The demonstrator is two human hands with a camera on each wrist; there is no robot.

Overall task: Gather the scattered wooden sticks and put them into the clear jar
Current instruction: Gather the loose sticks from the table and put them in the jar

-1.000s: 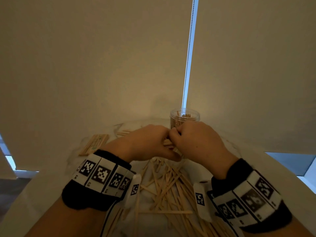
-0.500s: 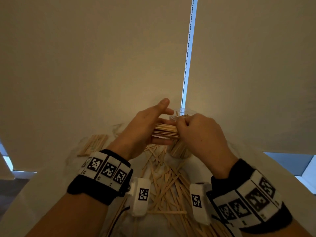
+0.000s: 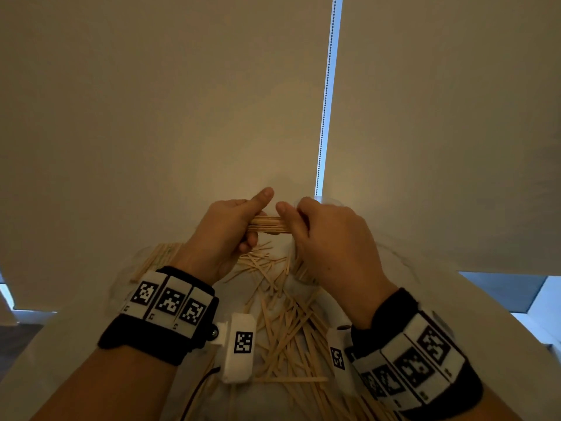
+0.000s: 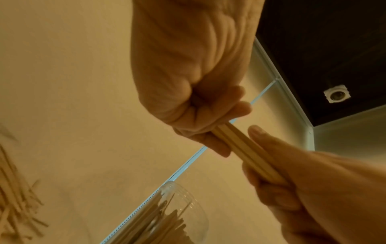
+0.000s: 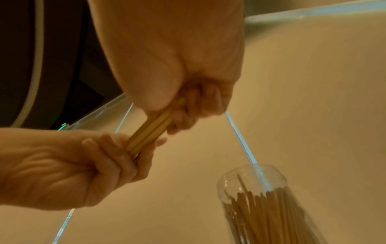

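A bundle of wooden sticks (image 3: pixel 267 224) lies level between both hands, above the table. My left hand (image 3: pixel 239 229) grips its left end with curled fingers, thumb raised. My right hand (image 3: pixel 303 226) grips the right end. The left wrist view shows the bundle (image 4: pixel 240 148) running from my left hand (image 4: pixel 208 132) into the right hand (image 4: pixel 292 173). The clear jar (image 5: pixel 261 198) stands just below the hands, partly filled with upright sticks. In the head view my right hand hides most of the jar. Many loose sticks (image 3: pixel 282 314) lie scattered on the white table.
A neat pile of sticks (image 3: pixel 158 256) lies on the table to the left of my left wrist. A roller blind with a bead chain (image 3: pixel 326 101) hangs right behind the jar. The white table (image 3: pixel 440 299) narrows toward the blind.
Both hands have risen from the table with the bundle, from in front of the jar to about its mouth height. My left thumb has lifted off the sticks.
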